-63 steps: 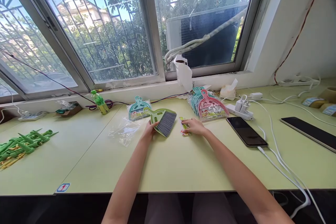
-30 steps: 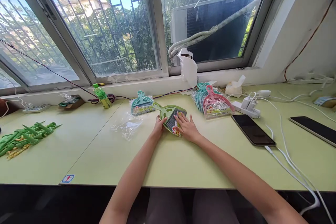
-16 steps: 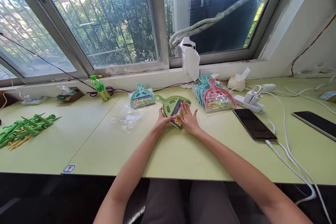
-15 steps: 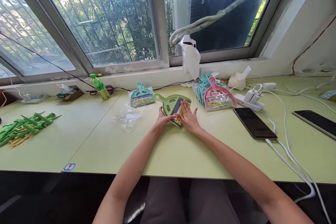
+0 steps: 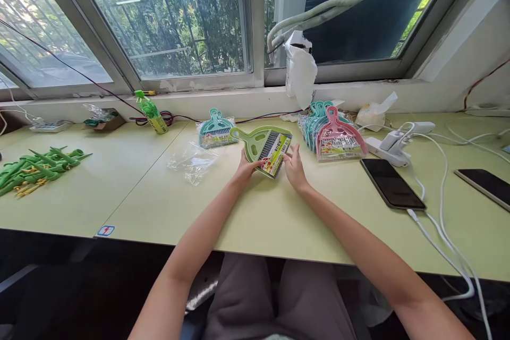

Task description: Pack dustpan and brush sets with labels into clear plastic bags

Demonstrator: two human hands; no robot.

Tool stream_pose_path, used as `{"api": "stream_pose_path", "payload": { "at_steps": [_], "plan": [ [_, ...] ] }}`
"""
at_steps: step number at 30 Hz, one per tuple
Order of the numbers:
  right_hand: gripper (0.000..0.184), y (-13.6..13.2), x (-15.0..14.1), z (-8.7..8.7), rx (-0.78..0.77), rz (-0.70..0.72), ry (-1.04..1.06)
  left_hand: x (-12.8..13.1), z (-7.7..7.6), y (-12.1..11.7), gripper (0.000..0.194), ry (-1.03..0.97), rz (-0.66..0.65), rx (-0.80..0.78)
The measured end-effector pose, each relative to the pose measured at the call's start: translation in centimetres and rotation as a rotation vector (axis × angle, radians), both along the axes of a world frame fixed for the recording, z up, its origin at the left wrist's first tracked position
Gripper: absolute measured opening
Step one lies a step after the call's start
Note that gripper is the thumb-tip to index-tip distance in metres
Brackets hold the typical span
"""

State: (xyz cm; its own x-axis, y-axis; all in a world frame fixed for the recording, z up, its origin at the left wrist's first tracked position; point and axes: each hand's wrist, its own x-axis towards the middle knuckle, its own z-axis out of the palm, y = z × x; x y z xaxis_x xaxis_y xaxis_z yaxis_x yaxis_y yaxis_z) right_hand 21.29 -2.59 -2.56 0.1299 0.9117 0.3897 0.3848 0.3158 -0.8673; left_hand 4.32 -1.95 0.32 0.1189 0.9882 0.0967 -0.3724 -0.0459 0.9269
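A green dustpan and brush set [image 5: 258, 143] with a printed label card [image 5: 278, 153] is held tilted above the table by my left hand [image 5: 247, 166]. Its thumb presses on the front and the other fingers go behind. My right hand [image 5: 295, 166] is at the set's right edge, fingers apart, the fingertips close to the label; whether they touch it I cannot tell. Behind, to the left, lies a wrapped teal dustpan set [image 5: 217, 130]. A pink wrapped set [image 5: 340, 138] leans against several teal sets [image 5: 311, 126] on the right.
A clear plastic bag [image 5: 194, 163] lies left of my hands. Farther left are a green bottle [image 5: 152, 112] and a heap of green items [image 5: 40, 169]. On the right are a phone [image 5: 392, 183], a power strip [image 5: 388, 151], white cables [image 5: 443, 212] and a second phone [image 5: 484, 186].
My right hand has moved off the label to the set's right edge, so the card now shows in full. The left hand keeps its hold. The camera view has tipped down.
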Motion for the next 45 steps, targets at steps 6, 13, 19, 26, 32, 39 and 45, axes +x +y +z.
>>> {"api": "stream_pose_path", "payload": {
  "at_steps": [6, 13, 19, 26, 32, 39, 45],
  "plan": [
    [0.055, 0.0, -0.6, 0.1, -0.201, 0.288, 0.532, -0.3, 0.4, -0.1, 0.08, 0.012, -0.023, -0.028],
    [0.051, -0.3, -0.2, 1.1, -0.263, 0.276, 0.608, -0.4, 0.4, -0.1, 0.079, 0.054, -0.061, -0.005],
    [0.055, -0.6, 0.0, 1.5, -0.296, 0.241, 0.595, -1.4, 1.3, 0.6, 0.059, 0.261, -0.025, 0.003],
    [0.056, -0.6, 0.1, 1.7, -0.302, 0.162, 0.597, -7.9, 3.1, 1.8, 0.052, 0.833, 0.875, 0.176],
    [0.048, -0.8, 0.0, 1.6, -0.304, 0.195, 0.611, -11.7, 1.7, 2.6, 0.043, 1.45, 0.842, -0.122],
    [0.048, -0.9, -0.4, 1.7, -0.299, 0.222, 0.588, -9.9, 1.4, 2.8, 0.029, 1.63, 0.524, -0.08],
    [0.041, -1.2, -0.5, 2.2, -0.306, 0.223, 0.577, -7.7, 1.3, 2.0, 0.02, 1.622, 0.448, 0.018]
  ]
}}
